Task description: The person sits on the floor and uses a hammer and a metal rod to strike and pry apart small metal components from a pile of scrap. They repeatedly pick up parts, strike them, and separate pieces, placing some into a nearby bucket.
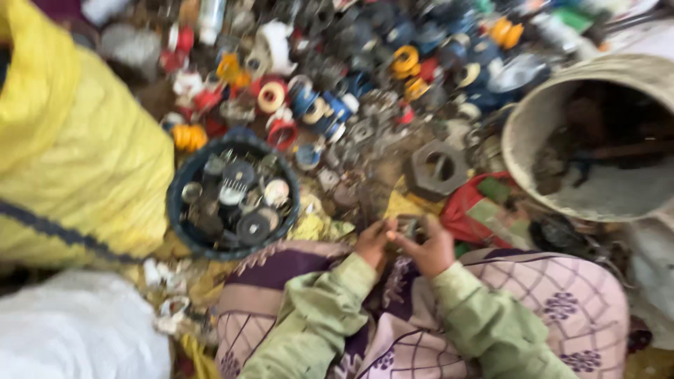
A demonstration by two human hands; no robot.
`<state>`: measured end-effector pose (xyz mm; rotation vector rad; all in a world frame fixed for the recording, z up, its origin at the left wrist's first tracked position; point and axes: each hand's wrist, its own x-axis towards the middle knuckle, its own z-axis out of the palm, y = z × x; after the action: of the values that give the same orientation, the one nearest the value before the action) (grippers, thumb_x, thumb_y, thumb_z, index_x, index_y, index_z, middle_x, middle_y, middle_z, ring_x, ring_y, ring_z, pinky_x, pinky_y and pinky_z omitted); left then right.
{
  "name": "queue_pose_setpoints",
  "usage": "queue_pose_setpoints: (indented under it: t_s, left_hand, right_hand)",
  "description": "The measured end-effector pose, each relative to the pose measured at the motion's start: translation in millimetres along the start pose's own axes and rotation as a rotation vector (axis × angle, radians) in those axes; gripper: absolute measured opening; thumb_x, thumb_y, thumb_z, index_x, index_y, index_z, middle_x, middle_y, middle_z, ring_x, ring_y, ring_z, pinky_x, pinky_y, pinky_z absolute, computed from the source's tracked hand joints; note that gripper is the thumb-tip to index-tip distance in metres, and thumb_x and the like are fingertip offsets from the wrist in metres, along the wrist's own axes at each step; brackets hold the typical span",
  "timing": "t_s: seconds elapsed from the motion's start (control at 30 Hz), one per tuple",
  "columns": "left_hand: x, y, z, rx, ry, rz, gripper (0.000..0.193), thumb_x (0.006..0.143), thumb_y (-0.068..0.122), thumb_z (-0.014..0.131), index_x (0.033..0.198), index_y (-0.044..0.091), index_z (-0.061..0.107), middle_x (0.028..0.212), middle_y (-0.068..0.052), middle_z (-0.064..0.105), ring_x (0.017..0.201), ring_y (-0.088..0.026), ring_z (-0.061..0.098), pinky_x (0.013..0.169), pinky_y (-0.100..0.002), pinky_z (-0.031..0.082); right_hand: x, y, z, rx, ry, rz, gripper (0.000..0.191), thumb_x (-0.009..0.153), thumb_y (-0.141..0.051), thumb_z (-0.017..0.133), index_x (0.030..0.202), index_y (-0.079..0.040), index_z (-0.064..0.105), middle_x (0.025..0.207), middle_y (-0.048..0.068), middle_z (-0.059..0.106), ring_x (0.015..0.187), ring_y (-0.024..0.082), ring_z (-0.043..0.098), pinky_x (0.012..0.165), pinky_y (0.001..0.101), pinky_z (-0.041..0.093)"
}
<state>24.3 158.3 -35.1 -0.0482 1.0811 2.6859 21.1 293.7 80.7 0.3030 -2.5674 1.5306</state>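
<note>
My left hand (372, 243) and my right hand (430, 249) meet just above my lap, both in pale green sleeves. Together they pinch a small dark metal part (407, 228) between their fingertips. The picture is blurred, so the part's shape is unclear. A dark round basket (179, 210) filled with several metal discs and caps stands to the left of my left hand. A large grey hexagonal nut (437, 168) lies just beyond my hands.
A heap of small red, blue, orange and grey parts (337, 84) covers the ground ahead. A big worn round tub (523, 133) stands at right, a yellow sack (77, 147) at left, a white sack (70, 330) at lower left. Red cloth (467, 207) lies beside my right hand.
</note>
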Motion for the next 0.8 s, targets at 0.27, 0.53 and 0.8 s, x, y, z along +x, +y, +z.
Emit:
queue_pose_setpoints:
  t_s: [0.27,0.53,0.8]
  left_hand:
    - [-15,95,36,-0.167,0.322,-0.063,0.075,0.100,0.074,0.042,0.119,0.006,0.067,0.094,-0.015,0.070,0.081,-0.030,0.066,0.067,-0.044,0.058]
    - [-67,257,93,0.028,0.747,0.329,0.042,0.096,0.047,0.062,0.122,0.015,0.058,0.111,-0.006,0.066,0.096,-0.029,0.064,0.079,-0.053,0.053]
    - [-62,247,181,0.315,0.772,0.425,0.044,0.094,0.029,0.064,0.132,0.008,0.055,0.125,-0.010,0.064,0.112,-0.027,0.061,0.091,-0.046,0.051]
  right_hand:
    - [16,-2,-38,0.430,0.159,0.313,0.032,0.087,-0.031,0.083,0.098,-0.001,0.078,0.085,0.002,0.076,0.074,0.007,0.062,0.068,0.0283,0.054]
    - [-13,-54,-92,0.495,0.142,0.269,0.042,0.082,-0.038,0.088,0.083,0.001,0.073,0.071,0.002,0.068,0.064,0.008,0.057,0.058,0.0313,0.050]
    - [-56,-84,-149,0.389,0.080,0.275,0.045,0.078,-0.046,0.088,0.080,-0.003,0.073,0.065,0.003,0.070,0.059,0.009,0.062,0.058,0.0318,0.052]
